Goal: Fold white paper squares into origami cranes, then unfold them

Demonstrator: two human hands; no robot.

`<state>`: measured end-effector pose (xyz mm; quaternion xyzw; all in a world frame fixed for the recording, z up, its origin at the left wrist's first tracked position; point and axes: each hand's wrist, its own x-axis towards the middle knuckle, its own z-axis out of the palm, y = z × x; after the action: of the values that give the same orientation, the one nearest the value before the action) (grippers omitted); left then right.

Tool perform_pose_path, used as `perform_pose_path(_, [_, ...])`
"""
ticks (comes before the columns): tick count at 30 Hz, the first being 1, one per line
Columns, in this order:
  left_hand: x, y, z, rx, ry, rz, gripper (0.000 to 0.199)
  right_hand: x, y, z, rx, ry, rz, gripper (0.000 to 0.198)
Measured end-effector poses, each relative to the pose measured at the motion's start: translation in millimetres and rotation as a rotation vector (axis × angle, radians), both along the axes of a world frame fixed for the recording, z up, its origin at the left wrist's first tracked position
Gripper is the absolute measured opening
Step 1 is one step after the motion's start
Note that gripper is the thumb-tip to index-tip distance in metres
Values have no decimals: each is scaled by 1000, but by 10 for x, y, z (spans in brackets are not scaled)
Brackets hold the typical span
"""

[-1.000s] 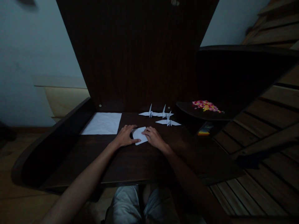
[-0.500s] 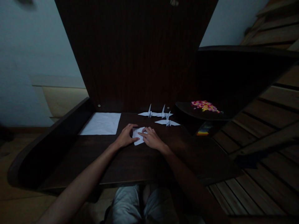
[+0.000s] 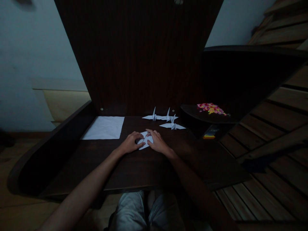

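Observation:
A small piece of folded white paper [image 3: 143, 147] lies on the dark desktop in front of me, with crease lines and a flap showing. My left hand [image 3: 131, 142] grips its left side, thumb at the near edge and curled fingers at the far edge. On the opposite side, my right hand [image 3: 157, 141] holds the paper between its thumb and fingers, the fingertips reaching over the top corner. Parts of the paper are hidden under both hands. Just beyond stand three white paper cranes, including a left one [image 3: 154, 116] and a front one [image 3: 172, 125].
Flat at the left of the desk [image 3: 115, 173] lies a larger white sheet [image 3: 104, 127]. A low corner shelf [image 3: 190, 112] at the right bears a heap of small pink, red and yellow pieces [image 3: 211, 108]. Beneath it sits a yellow-edged item [image 3: 209, 136]. A raised panel [image 3: 141, 64] borders the back.
My right hand has shifted slightly up across the paper, its index finger no longer stretched over the middle. More of the flap shows. The left fingers have curled in a little.

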<state>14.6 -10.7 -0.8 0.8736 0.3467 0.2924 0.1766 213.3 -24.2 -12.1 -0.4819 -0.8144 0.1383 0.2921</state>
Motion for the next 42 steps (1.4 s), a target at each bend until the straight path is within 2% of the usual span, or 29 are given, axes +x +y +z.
perform_pose_path(7, [-24,32,4,34,144,-60,28,58,11,20,60,-135,9,29])
perform_pose_path(15, [-78,71,16,45,165,-86,25,111,19,33,75,-158,29,32])
perform_pose_path(22, [-66,39,18,52,159,-60,33,133,44,-17,163,-123,99,25])
perform_pose_path(29, [-50,35,18,69,163,-31,27,96,36,29,244,-83,74,21])
perform_pose_path(33, [-25,20,44,41,138,-12,25,90,41,28,293,10,78,20])
perform_pose_path(36, [-11,0,77,-5,57,52,27,83,27,57,323,119,27,29])
perform_pose_path(42, [-27,39,126,-249,-259,255,29,62,-17,130,332,449,-136,38])
